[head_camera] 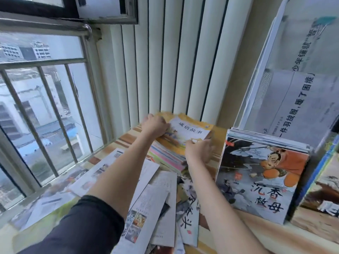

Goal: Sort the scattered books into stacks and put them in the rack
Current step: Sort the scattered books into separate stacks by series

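White radiator pipes [176, 57] rise behind a wooden table [256, 233] beside a barred window [42, 99]. Just in front of the pipes sits a stack of books [170, 154]; the left hand [156, 124] curls over its far left corner and the right hand [199, 150] pinches the near right edge of the yellow top book [190, 131]. Loose books [159, 202] lie scattered nearer than the stack, a second stack [260, 176] stands to its right, and the white rack [293, 74] rises behind that one.
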Motion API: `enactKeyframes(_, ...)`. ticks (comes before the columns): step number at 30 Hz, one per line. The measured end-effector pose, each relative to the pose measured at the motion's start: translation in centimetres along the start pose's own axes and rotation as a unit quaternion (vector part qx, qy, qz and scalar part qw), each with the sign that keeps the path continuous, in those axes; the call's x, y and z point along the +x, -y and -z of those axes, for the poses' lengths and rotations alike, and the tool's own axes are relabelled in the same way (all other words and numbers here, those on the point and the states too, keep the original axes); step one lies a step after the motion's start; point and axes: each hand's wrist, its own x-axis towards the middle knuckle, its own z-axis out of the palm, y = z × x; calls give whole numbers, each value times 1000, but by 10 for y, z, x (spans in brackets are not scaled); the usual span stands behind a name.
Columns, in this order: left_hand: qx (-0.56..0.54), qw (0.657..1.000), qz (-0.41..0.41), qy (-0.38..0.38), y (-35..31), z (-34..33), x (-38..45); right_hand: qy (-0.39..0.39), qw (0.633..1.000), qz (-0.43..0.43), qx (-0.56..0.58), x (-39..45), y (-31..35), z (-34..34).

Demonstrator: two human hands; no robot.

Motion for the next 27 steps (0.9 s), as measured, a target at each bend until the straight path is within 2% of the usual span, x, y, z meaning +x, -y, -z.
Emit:
enactKeyframes(2,-58,997,11,59,11,-20,10,12,1000,-8,-14,12,-9,-4)
enactKeyframes(5,-164,975,53,140,21,-31,21,85,991,-11,101,16,-21,-11)
enactKeyframes(9,-325,901,143,250,26,-14,27,142,972,-25,188,13,-26,-8)
enactKeyframes(11,-327,893,167,259,26,-13,34,148,966,-24,211,15,-28,-5)
enactKeyframes(13,-286,906,167,263,22,-11,41,146,965,-20,216,17,-30,-7)
enactKeyframes(16,-260,896,172,316,15,-14,51,141,964,-10,226,19,-30,-9)
enactKeyframes(21,-254,904,137,316,1,-17,37,170,954,27,246,17,-33,-1)
enactKeyframes(24,-312,891,121,307,4,-7,22,177,937,62,294,11,-31,0)
enactKeyframes(27,-392,879,99,252,11,11,8,193,912,125,340,-1,-24,1)
